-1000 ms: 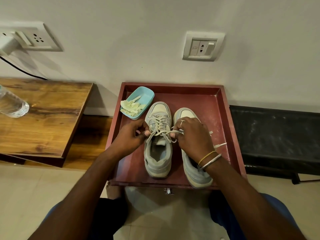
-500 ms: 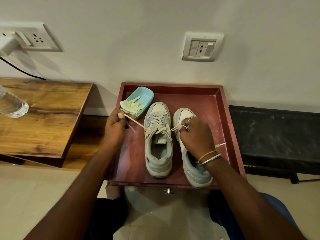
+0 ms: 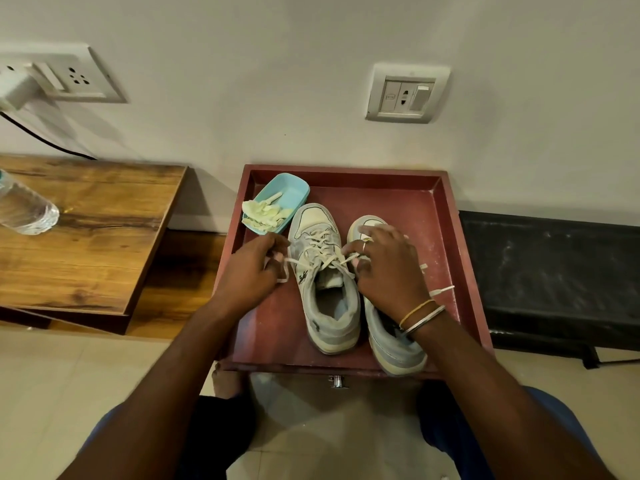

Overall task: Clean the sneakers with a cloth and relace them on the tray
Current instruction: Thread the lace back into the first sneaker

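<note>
Two pale grey sneakers stand side by side, toes to the wall, on a dark red tray (image 3: pixel 446 220). The left sneaker (image 3: pixel 327 289) has its white lace (image 3: pixel 320 252) threaded through the eyelets. My left hand (image 3: pixel 251 271) pinches one lace end just left of that shoe. My right hand (image 3: pixel 388 268) pinches the other end between the two shoes and covers much of the right sneaker (image 3: pixel 394 348). A loose lace (image 3: pixel 441 290) lies on the tray beside my right wrist. A yellowish cloth (image 3: pixel 263 213) sits crumpled in a light blue dish (image 3: pixel 294 192) at the tray's back left.
A wooden side table (image 3: pixel 86 233) stands left of the tray with a clear water bottle (image 3: pixel 24 211) on it. A black bench (image 3: pixel 554 271) runs to the right. The wall with two socket plates is directly behind the tray. Tiled floor lies below.
My left hand, stretched out to the left with the lace half a second ago, has come back in beside the left sneaker. My right hand has shifted slightly, still pinching its lace end.
</note>
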